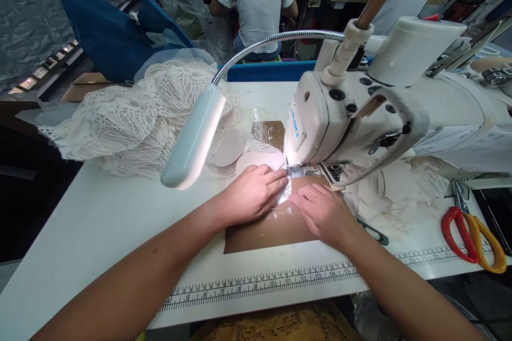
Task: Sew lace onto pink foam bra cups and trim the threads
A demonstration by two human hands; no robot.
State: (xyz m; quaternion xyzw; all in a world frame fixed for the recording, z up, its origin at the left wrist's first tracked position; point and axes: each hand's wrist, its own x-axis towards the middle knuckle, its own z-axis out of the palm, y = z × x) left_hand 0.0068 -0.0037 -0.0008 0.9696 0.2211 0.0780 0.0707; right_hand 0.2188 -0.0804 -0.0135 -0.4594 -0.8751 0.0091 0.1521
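Note:
Under the head of a white sewing machine (306, 122) lies a small piece of white lace fabric (285, 192), brightly lit at the needle area. My left hand (256, 192) rests on the fabric from the left, fingers stretched out flat with their tips close to the presser foot. From the right, my right hand (322, 210) has its fingers bent, thumb and forefinger pinching the fabric's near edge. Beneath both hands is a brown sheet (256, 237) covering the machine bed. Pale rounded fabric pieces (229, 147) lie just beyond my left hand.
A heap of white lace (124, 112) fills the back left. A lamp (194, 138) on a bendable neck hangs over the table. Scissors (474, 237) with red and yellow handles, thread snips (374, 232) and fabric scraps lie right. A printed ruler (260, 286) edges the front. Co-workers sit beyond.

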